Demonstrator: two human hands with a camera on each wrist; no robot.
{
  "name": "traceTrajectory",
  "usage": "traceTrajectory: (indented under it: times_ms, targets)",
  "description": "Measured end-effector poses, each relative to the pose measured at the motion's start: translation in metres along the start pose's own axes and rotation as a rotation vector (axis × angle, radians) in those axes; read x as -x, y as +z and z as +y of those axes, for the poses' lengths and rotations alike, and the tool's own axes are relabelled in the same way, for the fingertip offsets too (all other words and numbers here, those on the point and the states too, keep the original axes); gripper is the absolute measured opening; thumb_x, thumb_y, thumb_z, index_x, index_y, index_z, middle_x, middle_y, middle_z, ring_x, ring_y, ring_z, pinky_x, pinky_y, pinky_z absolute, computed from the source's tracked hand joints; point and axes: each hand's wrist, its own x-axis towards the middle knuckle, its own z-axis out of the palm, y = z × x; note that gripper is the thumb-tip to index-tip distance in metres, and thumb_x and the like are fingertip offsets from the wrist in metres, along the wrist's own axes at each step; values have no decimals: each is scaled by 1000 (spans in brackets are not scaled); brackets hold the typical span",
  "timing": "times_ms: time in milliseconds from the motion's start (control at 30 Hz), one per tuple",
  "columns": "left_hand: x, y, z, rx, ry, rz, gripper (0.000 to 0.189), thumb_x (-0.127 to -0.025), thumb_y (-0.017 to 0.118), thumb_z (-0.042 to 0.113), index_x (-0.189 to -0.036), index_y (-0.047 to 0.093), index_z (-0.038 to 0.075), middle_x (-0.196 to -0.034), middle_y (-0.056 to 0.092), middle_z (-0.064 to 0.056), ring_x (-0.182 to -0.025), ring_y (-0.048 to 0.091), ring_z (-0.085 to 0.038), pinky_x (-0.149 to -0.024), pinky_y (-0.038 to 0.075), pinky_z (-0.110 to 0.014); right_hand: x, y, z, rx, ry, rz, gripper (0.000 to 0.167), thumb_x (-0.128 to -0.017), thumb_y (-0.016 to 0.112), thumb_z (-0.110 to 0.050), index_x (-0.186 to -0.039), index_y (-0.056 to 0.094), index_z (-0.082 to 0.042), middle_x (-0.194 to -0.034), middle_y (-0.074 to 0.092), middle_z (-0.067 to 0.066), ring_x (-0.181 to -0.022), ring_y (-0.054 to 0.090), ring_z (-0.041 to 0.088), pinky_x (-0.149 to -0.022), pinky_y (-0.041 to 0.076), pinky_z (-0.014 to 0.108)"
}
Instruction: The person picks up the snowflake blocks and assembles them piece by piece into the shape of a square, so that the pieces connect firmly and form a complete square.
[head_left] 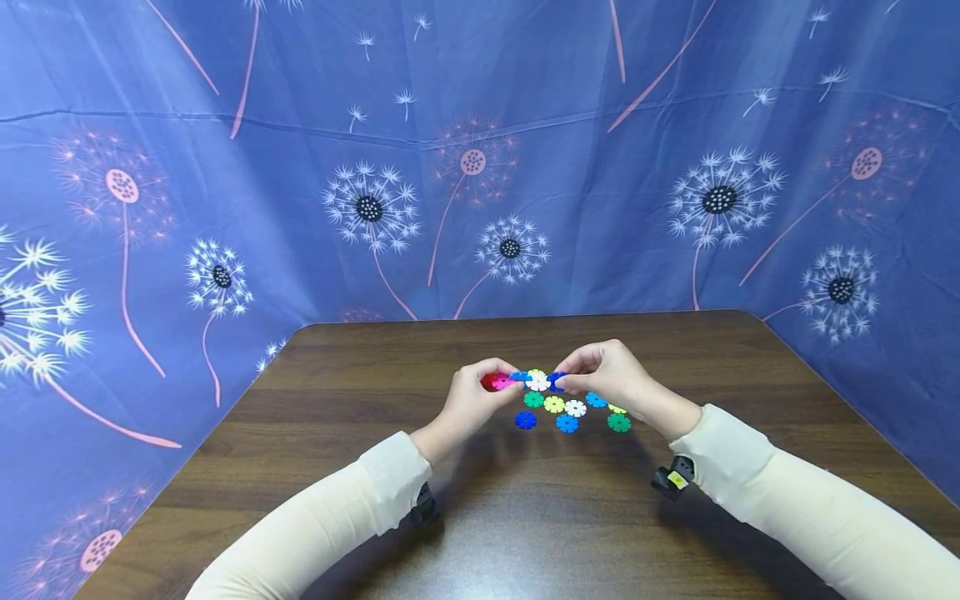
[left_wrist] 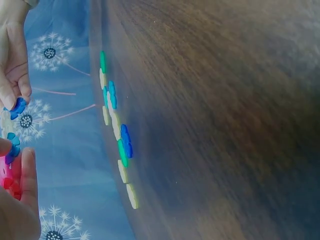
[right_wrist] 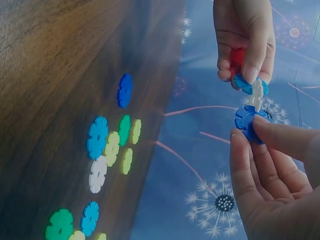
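Above the table, my left hand (head_left: 468, 398) pinches a short chain of notched, flower-shaped plastic discs. The chain has a red disc (head_left: 490, 382), a pink disc (head_left: 503, 382), a light blue disc (right_wrist: 244, 85) and a white disc (head_left: 537, 382). Between thumb and fingers, my right hand (head_left: 621, 383) pinches a dark blue disc (right_wrist: 245, 119). Its edge meets the white disc's edge in the right wrist view; whether they are slotted together I cannot tell. Fingers hide part of the red and pink discs.
Loose discs lie flat on the brown wooden table (head_left: 337, 375) below the hands, among them a green disc (head_left: 618, 422), a dark blue one (head_left: 526, 420), a light blue one (head_left: 567, 423) and a white one (head_left: 575, 408). A blue dandelion-print cloth (head_left: 585, 183) hangs behind the table.
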Motion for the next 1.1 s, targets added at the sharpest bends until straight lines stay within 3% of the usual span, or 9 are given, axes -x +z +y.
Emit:
traceTrajectory:
  times_ms: [233, 400, 633, 833, 1100]
  targets:
    - [2, 2, 3, -18, 18, 3, 14, -82, 78, 12, -93, 72, 8, -84, 71, -7, -68, 55, -9, -61, 51, -19, 3, 1, 0, -9, -3, 10, 16, -82, 77, -10, -92, 74, 2, -79, 74, 8, -74, 70, 22, -73, 58, 40]
    - [1, 2, 4, -30, 44, 6, 14, -82, 78, 14, -93, 72, 7, -84, 71, -8, -68, 55, -9, -61, 51, -19, 3, 2, -2, -4, -6, 17, 15, -82, 76, -9, -93, 74, 1, -79, 74, 9, -70, 68, 16, -70, 58, 37]
    - [2, -2, 0, -15, 2, -9, 20, -81, 79, 18, -98, 73, 11, -90, 71, -5, -74, 59, -12, -66, 53, -21, 0, 4, -3, 3, -8, -2, 16, -84, 75, -11, -95, 73, 1, -82, 73, 6, -73, 67, 13, -70, 56, 28]
    - [-1, -4, 0, -24, 13, -23, 26, -78, 82, 21, -102, 74, 15, -94, 73, -2, -75, 61, -9, -68, 54, -22, -1, 3, -2, -19, 5, -1, 18, -85, 74, -10, -97, 72, 2, -84, 74, 6, -75, 68, 11, -72, 56, 28]
    - [-5, -9, 5, -33, -26, -113, 30, -77, 83, 25, -104, 74, 16, -96, 74, 1, -78, 64, -8, -70, 54, -25, 0, 3, -2, -22, 19, 4, 22, -85, 75, -14, -99, 72, 2, -85, 74, 7, -74, 67, 9, -70, 55, 26]
